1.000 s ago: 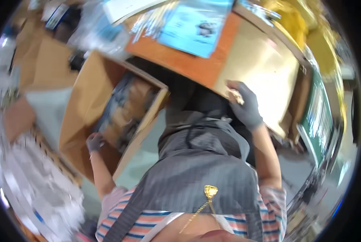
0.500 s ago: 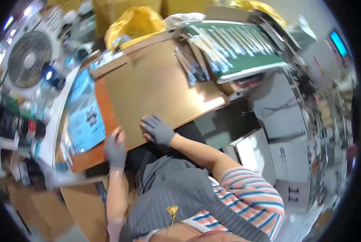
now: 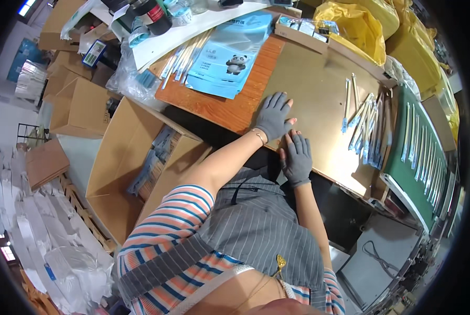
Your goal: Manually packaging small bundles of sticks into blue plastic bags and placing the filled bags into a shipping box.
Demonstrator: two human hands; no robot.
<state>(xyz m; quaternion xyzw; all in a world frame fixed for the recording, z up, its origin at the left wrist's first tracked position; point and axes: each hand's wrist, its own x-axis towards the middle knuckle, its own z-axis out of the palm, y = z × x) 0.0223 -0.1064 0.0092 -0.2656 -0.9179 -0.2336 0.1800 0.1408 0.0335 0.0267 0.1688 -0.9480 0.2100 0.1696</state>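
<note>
Both hands wear grey gloves with bare fingertips and rest on the brown board [image 3: 319, 89] covering the table. My left hand [image 3: 273, 116] lies near the board's left edge, its fingers spread and holding nothing. Just right of it, by the near edge, my right hand [image 3: 298, 160] lies flat with fingers stretched out and nothing in them. Further right on the board is a loose pile of thin wrapped chopsticks [image 3: 368, 126] with blue ends. A stack of blue plastic bags [image 3: 227, 58] printed with a panda lies beyond my left hand, beside more wrapped sticks [image 3: 185, 56].
A green conveyor belt [image 3: 403, 134] carrying a row of wrapped sticks runs along the right. An open cardboard box [image 3: 109, 173] holding bundled packs stands at lower left. A yellow bag [image 3: 353, 26] and a small carton tray [image 3: 300, 37] sit at the far edge.
My view has swung left. My left hand has come off the orange wood onto the board, close beside my right hand. Both hands stay empty.
</note>
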